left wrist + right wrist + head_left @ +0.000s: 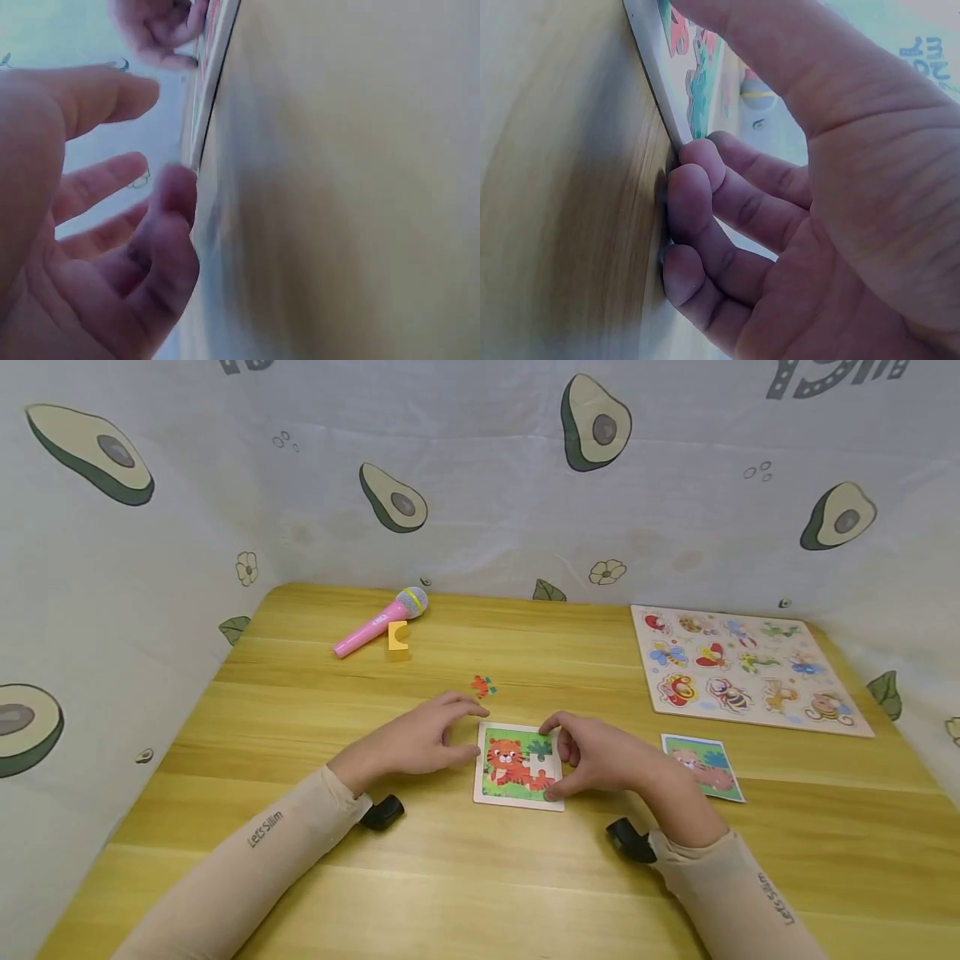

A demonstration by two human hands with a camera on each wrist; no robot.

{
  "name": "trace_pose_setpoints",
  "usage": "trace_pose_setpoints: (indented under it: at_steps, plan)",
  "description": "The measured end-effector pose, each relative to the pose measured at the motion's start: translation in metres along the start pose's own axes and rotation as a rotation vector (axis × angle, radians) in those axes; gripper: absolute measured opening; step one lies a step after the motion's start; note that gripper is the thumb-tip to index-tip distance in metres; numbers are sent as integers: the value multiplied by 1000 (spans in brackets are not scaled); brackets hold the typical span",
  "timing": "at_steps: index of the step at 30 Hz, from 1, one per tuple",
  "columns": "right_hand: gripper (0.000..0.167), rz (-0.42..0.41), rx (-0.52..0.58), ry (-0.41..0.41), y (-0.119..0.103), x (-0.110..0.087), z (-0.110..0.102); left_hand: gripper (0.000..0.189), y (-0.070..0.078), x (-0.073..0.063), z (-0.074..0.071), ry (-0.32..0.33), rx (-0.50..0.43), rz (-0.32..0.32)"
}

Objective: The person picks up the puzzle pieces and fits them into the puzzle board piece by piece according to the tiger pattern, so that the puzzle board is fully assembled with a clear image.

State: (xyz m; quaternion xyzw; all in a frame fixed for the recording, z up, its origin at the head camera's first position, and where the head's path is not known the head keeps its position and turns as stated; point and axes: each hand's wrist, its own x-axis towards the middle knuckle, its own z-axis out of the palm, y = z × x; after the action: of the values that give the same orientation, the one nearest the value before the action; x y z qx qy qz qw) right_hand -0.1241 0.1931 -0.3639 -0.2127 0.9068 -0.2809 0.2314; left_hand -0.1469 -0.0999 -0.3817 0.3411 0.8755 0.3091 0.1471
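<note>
A small square jigsaw puzzle [504, 789] of an orange tiger lies on the table between the hands, with a pale gap in its right half. My right hand [607, 756] holds its right side, the thumb at the near corner and the index finger at the far one. In the right wrist view, the other fingers [690, 202] curl beside the board's edge. My left hand [416, 739] is at the puzzle's left edge, thumb and fingers spread apart with nothing between them. Beyond the puzzle lies a loose orange and green jigsaw piece [482, 686].
A pink toy microphone [371, 631] and a yellow block [397, 642] with a notch lie at the back left. At the right is a picture card [712, 768], partly behind my right hand. A large wooden insect board [750, 668] lies at the back right.
</note>
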Motion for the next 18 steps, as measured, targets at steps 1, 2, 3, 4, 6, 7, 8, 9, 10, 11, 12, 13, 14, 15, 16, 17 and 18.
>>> trace_pose_setpoints:
  at_steps: [1, 2, 3, 4, 6, 7, 8, 9, 10, 11, 12, 13, 14, 15, 16, 17, 18]
  plan:
    - [79, 3, 1, 0, 0, 0, 0, 53, -2, 2, -2, 13, 8, 3]
    - [79, 11, 4, 2, 0, 0, 0, 52, -5, 5, -5, 24, 13, 5]
    - [79, 15, 4, 2, 0, 0, 0, 50, -8, 9, -8, 35, 21, 3]
    - [79, 16, 3, 3, 1, 0, 0, 49, -11, 12, -11, 45, 25, 2]
    - [80, 23, 2, 4, 1, 0, 0, 48, -17, 20, -16, 64, 31, -4]
    - [81, 23, 2, 4, 1, 0, 0, 48, -19, 23, -19, 70, 29, -10]
    - [81, 20, 2, 5, 1, 0, 0, 48, -22, 27, -21, 74, 27, -17]
    - [82, 18, -1, 5, 2, 0, -1, 48, -24, 31, -22, 75, 25, -26]
    - [82, 19, -1, 6, 2, 0, -1, 49, -26, 35, -24, 75, 27, -32]
    - [82, 17, 2, 5, 2, -1, -1, 49, -28, 39, -25, 73, 32, -43]
    - [82, 15, 4, 5, 2, -1, -1, 49, -29, 42, -26, 67, 35, -51]
    - [82, 10, 3, 4, 2, -1, -1, 49, -29, 46, -27, 60, 44, -58]
    - [82, 10, 2, 5, 2, 0, -1, 49, -30, 49, -28, 53, 60, -61]
    - [82, 9, 1, 4, 2, 0, -1, 49, -30, 52, -29, 44, 78, -64]
    - [82, 11, -2, 5, 2, 0, -1, 49, -30, 54, -30, 37, 97, -67]
    - [82, 7, -5, 4, 2, 0, -1, 49, -31, 56, -30, 30, 115, -72]
    - [82, 4, -9, 3, 1, 0, -1, 50, -31, 58, -31, 21, 131, -79]
